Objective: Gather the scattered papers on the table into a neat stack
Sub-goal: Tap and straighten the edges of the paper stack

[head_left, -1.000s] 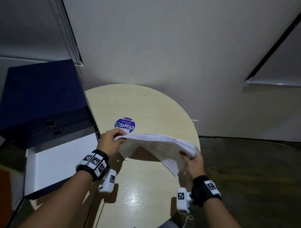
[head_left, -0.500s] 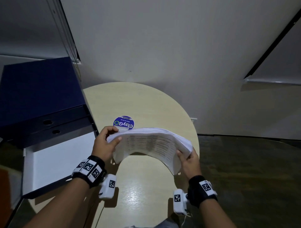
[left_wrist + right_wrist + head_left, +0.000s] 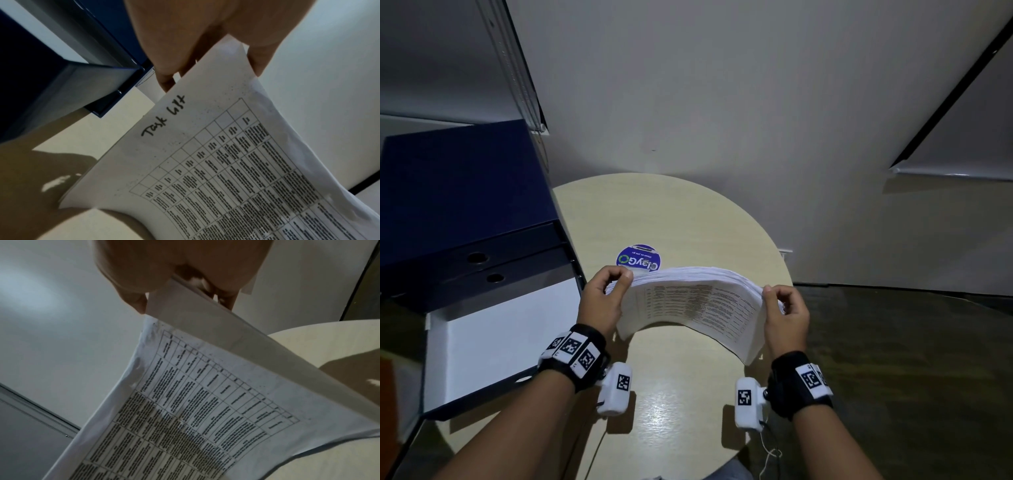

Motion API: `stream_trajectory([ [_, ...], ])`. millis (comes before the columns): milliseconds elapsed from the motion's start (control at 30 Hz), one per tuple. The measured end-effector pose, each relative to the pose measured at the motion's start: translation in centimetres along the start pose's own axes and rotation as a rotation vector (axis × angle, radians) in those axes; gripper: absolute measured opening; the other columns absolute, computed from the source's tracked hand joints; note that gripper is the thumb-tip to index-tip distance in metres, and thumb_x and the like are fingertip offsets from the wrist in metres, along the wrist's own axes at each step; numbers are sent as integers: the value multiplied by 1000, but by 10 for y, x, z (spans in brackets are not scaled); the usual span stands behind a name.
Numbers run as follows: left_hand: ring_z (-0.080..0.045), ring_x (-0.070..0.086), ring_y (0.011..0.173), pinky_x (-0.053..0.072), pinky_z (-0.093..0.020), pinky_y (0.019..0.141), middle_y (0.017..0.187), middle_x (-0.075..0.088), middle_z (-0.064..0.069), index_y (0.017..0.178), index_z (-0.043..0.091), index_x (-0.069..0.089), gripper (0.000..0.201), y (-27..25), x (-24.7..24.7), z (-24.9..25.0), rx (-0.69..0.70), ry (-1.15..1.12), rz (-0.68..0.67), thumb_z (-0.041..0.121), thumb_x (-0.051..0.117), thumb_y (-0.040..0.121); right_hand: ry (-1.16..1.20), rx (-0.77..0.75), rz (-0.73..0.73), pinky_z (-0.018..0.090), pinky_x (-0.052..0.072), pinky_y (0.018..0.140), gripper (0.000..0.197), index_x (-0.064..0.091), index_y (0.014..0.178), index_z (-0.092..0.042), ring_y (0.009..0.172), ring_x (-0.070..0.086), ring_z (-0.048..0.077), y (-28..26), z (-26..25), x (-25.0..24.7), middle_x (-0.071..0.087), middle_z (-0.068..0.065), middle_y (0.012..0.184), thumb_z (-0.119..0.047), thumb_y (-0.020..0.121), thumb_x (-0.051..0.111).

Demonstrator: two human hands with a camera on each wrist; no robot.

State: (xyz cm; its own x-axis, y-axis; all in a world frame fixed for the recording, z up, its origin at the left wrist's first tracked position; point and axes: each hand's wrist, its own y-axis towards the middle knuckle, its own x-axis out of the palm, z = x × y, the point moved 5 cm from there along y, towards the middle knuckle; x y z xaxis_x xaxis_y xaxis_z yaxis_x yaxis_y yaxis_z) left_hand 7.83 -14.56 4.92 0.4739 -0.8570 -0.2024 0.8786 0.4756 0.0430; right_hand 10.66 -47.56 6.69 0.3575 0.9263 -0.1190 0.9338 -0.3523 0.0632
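Observation:
A thick bundle of white printed papers (image 3: 695, 301) arches above the round beige table (image 3: 681, 383), held up on edge between both hands. My left hand (image 3: 606, 294) grips its left end, thumb on the near face, fingers curled over the top. My right hand (image 3: 786, 308) grips the right end the same way. In the left wrist view the front sheet (image 3: 216, 162) shows a printed table and the handwritten words "Task list", with my fingers (image 3: 166, 78) pinching its corner. In the right wrist view the papers (image 3: 195, 402) bow downward under my right fingers (image 3: 137, 303).
An open dark blue file box (image 3: 465, 212) with a white inside sits on the table's left side, close to my left wrist. A round blue sticker (image 3: 638, 260) lies on the tabletop just behind the papers. A white wall (image 3: 722, 102) stands behind the table; dark floor lies to the right.
The bundle has turned from lying nearly flat and drooping to standing up with its printed face toward me. My right hand has risen level with my left and both grips have shifted to the top corners.

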Motion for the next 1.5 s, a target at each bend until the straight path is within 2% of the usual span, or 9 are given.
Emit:
stream_trajectory([
  [133, 11, 56, 78, 40, -3, 71, 89, 67, 8, 84, 14, 64, 11, 2, -2, 1, -11, 9, 13, 19, 61, 94, -13, 30, 13, 28, 47, 76, 14, 59, 80, -17, 78, 60, -5, 0, 6, -3, 66, -11, 84, -10, 91, 65],
  [333, 10, 55, 74, 42, -17, 74, 89, 66, 5, 88, 9, 65, 11, 2, -2, 2, -33, -26, 20, 18, 61, 94, -52, 18, 19, 36, 49, 85, 17, 59, 82, -24, 89, 63, 14, 6, 12, -3, 68, -5, 90, -10, 88, 66],
  [567, 9, 56, 72, 42, -16, 71, 89, 67, 4, 88, 10, 65, 11, 4, -5, 0, -48, -48, 21, 19, 62, 94, -81, 5, 5, 25, 45, 77, 14, 60, 81, -22, 82, 59, 8, 9, 11, -3, 67, -4, 88, -15, 88, 70],
  [800, 10, 57, 72, 40, -2, 65, 87, 67, 5, 83, 18, 65, 15, 6, -8, 4, -2, -20, 24, 21, 59, 96, -120, -29, -76, 22, 45, 74, 17, 63, 85, -26, 81, 58, 0, 12, 9, -8, 68, -6, 91, -11, 88, 71],
  [967, 3, 60, 80, 45, -15, 74, 91, 68, 8, 89, 18, 66, 5, 3, -6, 5, -17, -73, -53, 22, 66, 91, -166, -59, -166, 21, 49, 80, 15, 68, 93, -24, 87, 62, -4, 13, 5, -11, 71, -8, 96, -9, 91, 66],
  [1133, -6, 63, 92, 50, -26, 78, 99, 70, 13, 96, 24, 66, 19, 1, -7, 0, -23, 15, -158, 17, 76, 82, -262, -107, -294, 19, 51, 77, 22, 73, 95, -24, 91, 65, -2, 20, -2, -14, 73, -12, 97, -5, 91, 64],
  [1233, 2, 59, 84, 46, -25, 75, 92, 68, 16, 90, 22, 66, 10, 4, -11, 0, 4, 57, -138, 15, 71, 86, -332, -152, -410, 16, 52, 75, 27, 74, 94, -30, 89, 68, 1, 30, -7, -17, 75, -17, 93, -4, 91, 67],
  [1400, -8, 57, 82, 44, -10, 60, 91, 67, 5, 87, 20, 66, 10, 9, -11, 2, 17, 83, -147, 11, 66, 89, -470, -218, -547, 10, 52, 73, 19, 76, 95, -19, 82, 69, -1, 45, -22, -19, 76, -12, 89, -3, 87, 73],
  [1500, -12, 57, 85, 44, -22, 70, 92, 66, 6, 85, 23, 65, 12, 15, -11, 0, 16, 108, -163, 12, 66, 89, -553, -214, -635, 3, 49, 73, 25, 74, 104, -19, 82, 68, -6, 47, -28, -16, 74, -10, 91, -3, 85, 75],
])
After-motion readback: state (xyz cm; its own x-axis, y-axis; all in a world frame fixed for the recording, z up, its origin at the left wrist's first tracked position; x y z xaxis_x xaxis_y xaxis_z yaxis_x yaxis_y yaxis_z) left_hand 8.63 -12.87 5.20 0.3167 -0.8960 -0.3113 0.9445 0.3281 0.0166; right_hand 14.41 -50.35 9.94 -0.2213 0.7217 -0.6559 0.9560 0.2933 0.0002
